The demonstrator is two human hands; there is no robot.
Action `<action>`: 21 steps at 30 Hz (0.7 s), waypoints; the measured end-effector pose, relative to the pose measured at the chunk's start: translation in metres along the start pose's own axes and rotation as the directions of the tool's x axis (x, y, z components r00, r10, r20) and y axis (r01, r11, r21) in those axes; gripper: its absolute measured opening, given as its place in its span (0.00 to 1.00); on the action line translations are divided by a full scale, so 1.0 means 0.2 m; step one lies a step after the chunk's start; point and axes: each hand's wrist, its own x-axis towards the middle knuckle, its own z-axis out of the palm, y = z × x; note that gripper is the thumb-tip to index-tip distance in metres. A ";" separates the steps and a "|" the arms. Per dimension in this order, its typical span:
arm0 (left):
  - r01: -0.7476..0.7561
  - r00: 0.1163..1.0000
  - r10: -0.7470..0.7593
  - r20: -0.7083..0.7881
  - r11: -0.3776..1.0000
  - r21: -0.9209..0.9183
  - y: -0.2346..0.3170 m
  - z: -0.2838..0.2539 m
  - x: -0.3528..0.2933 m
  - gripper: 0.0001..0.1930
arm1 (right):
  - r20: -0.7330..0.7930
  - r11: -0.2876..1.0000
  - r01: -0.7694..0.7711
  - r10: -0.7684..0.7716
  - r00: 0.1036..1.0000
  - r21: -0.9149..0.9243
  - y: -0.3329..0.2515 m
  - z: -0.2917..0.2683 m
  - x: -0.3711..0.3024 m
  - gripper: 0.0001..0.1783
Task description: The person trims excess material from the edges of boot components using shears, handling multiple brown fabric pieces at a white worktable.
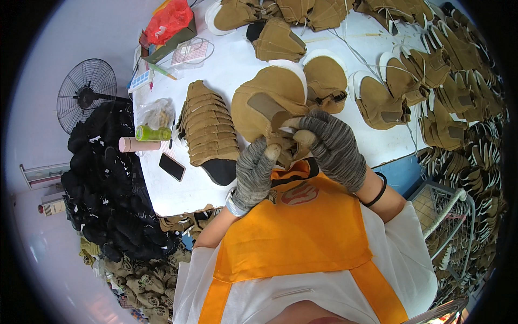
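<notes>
A tan suede shoe upper (261, 89) with a white edge is in front of me at the table's near edge. My left hand (253, 171), in a grey knit glove with bare fingertips, grips its near end with the thumb on top. On the other side my right hand (335, 150), gloved the same way, pinches that end between thumb and fingers. The part between my fingertips is partly hidden. Left of the upper lies a row of overlapping tan uppers (210, 127) with a black piece (221, 171) at its near end. Another tan upper (326, 78) rests just beyond my right hand.
More tan uppers (380, 100) cover the white table's (178, 197) far and right sides. At left are a phone (172, 167), a pink bottle (139, 144), a green roll (153, 133) and a box with a red bag (168, 24). A fan (86, 96) stands beyond black uppers (110, 183). A wire cart (450, 227) stands right.
</notes>
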 end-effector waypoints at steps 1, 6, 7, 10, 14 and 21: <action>0.008 1.000 -0.008 0.008 0.999 -0.041 -0.03 -0.02 0.00 0.20 | -0.012 0.998 -0.004 0.005 1.000 0.063 0.01 0.00 0.00 0.17; -0.030 0.999 0.029 -0.022 0.998 -0.061 -0.03 -0.02 0.01 0.20 | -0.169 0.703 -0.222 0.441 0.882 0.676 0.09 -0.10 0.00 0.23; -0.025 0.999 0.023 -0.023 0.997 -0.073 -0.03 -0.02 0.00 0.20 | -0.228 0.694 -0.212 0.484 0.845 0.688 0.10 -0.11 0.02 0.23; -0.042 0.999 0.041 -0.016 0.997 -0.067 -0.02 -0.03 0.01 0.20 | -0.105 0.869 -0.269 0.340 0.934 0.415 0.07 -0.19 0.09 0.24; -0.056 0.998 0.055 -0.015 0.994 -0.097 -0.06 -0.04 0.00 0.21 | -0.101 0.963 -0.117 0.145 0.984 0.242 0.09 -0.13 0.10 0.30; -0.104 0.994 0.105 -0.006 0.993 0.063 0.01 -0.07 -0.03 0.20 | 0.303 0.484 -0.631 0.593 0.746 0.606 0.17 -0.16 0.12 0.18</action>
